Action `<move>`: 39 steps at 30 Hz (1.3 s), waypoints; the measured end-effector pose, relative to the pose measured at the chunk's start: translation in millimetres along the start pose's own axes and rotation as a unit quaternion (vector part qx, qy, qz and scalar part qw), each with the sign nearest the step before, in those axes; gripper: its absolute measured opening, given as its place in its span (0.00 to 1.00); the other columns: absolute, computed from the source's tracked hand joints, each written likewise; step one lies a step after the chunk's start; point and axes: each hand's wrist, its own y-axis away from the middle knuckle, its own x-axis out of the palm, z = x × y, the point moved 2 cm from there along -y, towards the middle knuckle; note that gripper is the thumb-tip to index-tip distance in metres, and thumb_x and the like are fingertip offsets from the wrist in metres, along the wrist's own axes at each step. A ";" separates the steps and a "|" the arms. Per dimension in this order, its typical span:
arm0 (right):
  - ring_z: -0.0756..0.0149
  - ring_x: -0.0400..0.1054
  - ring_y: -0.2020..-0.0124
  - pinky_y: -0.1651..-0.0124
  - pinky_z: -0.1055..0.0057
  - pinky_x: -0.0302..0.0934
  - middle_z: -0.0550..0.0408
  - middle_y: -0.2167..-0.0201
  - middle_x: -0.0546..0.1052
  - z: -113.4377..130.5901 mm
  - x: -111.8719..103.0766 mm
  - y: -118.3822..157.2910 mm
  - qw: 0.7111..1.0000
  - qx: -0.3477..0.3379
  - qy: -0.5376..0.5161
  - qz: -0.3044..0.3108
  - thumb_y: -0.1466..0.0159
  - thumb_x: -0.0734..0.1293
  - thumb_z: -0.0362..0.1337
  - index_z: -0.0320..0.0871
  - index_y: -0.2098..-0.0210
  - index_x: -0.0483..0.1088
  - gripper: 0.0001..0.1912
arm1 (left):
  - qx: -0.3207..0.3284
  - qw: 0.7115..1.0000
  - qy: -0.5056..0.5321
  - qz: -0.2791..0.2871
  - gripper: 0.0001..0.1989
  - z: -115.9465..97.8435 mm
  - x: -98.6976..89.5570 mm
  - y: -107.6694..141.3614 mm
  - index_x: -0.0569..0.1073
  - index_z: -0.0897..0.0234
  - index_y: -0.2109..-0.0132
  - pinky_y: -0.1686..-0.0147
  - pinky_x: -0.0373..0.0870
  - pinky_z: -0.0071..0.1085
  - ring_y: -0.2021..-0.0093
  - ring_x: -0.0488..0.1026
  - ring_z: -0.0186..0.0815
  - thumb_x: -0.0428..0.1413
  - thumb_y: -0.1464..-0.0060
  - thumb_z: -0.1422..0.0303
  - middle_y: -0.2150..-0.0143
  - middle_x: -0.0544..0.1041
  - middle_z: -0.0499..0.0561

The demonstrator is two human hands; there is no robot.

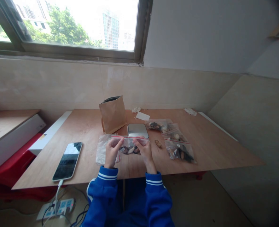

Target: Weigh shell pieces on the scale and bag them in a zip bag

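A clear zip bag [130, 149] with a red seal line and dark and pale dried pieces inside is held up between both hands over the table's front part. My left hand [112, 152] pinches its top edge at the left. At the right, the fingers of my right hand [144, 150] pinch the same edge. Just behind the bag lies a flat silver scale [137, 130]. Clear empty bags [101, 150] lie beside and partly under my left hand. A single brown piece [158, 144] rests on the table to the right of my right hand.
An open brown paper bag [113, 115] stands behind the hands. Several filled zip bags [180, 152] lie at the right. A white card [142, 116] and crumpled scraps are at the back. A phone [67, 161] with a charging cable lies at the left, above a power strip [56, 208].
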 end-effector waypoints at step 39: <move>0.63 0.71 0.67 0.63 0.69 0.66 0.54 0.71 0.77 9.3 14.5 5.1 0.999 -0.031 0.016 -0.005 0.41 0.70 0.46 0.43 0.69 0.75 0.12 | 0.026 0.999 -0.028 -0.026 0.15 -2.1 16.9 9.2 0.78 0.68 0.63 0.64 0.73 0.31 0.64 0.77 0.39 0.63 0.51 0.59 0.66 0.80 0.55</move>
